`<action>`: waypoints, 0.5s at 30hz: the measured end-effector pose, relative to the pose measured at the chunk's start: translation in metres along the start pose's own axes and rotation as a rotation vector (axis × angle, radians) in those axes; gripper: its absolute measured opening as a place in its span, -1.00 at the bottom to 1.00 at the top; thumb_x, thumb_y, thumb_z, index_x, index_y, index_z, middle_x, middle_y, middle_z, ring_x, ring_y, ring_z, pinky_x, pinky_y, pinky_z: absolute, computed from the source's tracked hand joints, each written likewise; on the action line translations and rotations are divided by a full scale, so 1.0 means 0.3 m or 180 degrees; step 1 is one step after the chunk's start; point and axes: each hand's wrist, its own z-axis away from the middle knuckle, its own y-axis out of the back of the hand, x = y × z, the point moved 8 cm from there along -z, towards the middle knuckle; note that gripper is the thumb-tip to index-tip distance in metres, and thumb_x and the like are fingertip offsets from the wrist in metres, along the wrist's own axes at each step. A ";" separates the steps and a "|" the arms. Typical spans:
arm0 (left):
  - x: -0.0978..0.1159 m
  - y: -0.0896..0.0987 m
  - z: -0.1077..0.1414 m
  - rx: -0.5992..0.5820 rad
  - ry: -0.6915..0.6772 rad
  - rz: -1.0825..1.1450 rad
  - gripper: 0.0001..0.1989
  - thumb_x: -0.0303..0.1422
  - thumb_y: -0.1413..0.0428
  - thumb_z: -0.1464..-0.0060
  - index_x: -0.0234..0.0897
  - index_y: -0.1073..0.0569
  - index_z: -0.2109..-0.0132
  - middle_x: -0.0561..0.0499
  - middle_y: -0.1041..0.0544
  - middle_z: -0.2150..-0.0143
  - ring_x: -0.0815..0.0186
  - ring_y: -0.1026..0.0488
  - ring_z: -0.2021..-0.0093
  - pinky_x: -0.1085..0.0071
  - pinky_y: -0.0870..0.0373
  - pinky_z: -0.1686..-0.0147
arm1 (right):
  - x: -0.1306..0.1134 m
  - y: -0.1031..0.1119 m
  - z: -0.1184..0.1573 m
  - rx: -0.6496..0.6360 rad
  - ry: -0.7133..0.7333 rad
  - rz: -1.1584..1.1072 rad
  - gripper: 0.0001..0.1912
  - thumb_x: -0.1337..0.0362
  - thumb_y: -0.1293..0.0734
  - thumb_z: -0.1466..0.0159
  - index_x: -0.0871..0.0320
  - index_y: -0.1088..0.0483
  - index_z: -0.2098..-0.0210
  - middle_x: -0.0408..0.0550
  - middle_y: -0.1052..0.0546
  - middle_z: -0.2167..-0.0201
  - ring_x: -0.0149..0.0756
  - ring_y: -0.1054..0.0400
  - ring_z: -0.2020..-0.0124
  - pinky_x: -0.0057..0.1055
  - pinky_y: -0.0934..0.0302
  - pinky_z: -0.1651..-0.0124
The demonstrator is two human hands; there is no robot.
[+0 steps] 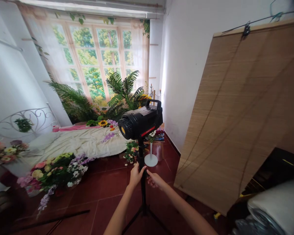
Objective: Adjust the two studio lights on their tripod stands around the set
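A black studio light [142, 120] with a top handle and a red side label sits on a black light stand [143, 192]. Its round front, with a yellow centre, faces left and slightly toward me. My left hand [136, 174] is wrapped round the upright pole below the light. Close against the pole's right side, my right hand [156, 180] has its fingers curled in a pinch at the stand's knob, which the fingers mostly cover. The stand's legs spread on the floor between my forearms.
Behind the light is a bed [88, 143] with flowers and palm leaves. A bouquet [56, 169] stands at the left, and a dark pole [71, 215] lies near it. A white round-based stand [151, 160] is close behind. At the right hangs a bamboo blind [225, 107].
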 end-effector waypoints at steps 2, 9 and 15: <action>-0.001 0.000 0.000 0.0000 -0.0006 -0.0010 -0.65 -0.06 -0.06 -0.11 -0.24 -0.46 0.14 -0.06 -0.60 0.27 0.23 -0.56 0.30 0.38 -0.44 0.27 | -0.044 0.038 0.015 0.0482 0.0475 0.0803 -0.60 -0.02 -0.17 -0.34 0.17 -0.34 0.41 -0.12 -0.45 0.58 -0.37 -0.34 0.57 -0.52 -0.13 0.50; -0.001 -0.001 0.001 -0.0025 -0.0063 0.0008 -0.66 -0.07 -0.04 -0.13 -0.22 -0.44 0.13 -0.05 -0.60 0.24 0.22 -0.56 0.27 0.36 -0.45 0.24 | -0.148 0.103 0.089 0.0646 0.1545 0.2345 -0.60 0.05 -0.46 -0.10 0.08 -0.40 0.14 -0.04 -0.50 0.19 -0.18 -0.42 0.17 -0.37 -0.26 0.17; -0.001 -0.002 0.000 -0.0084 -0.0158 0.0086 -0.68 -0.17 -0.05 -0.13 -0.20 -0.42 0.03 -0.08 -0.61 0.17 0.19 -0.57 0.19 0.30 -0.46 0.15 | -0.313 0.100 0.075 0.0370 0.2217 0.0953 -0.44 0.04 -0.43 -0.15 0.14 -0.28 -0.06 0.04 -0.46 0.05 -0.20 -0.38 0.06 -0.30 -0.27 0.00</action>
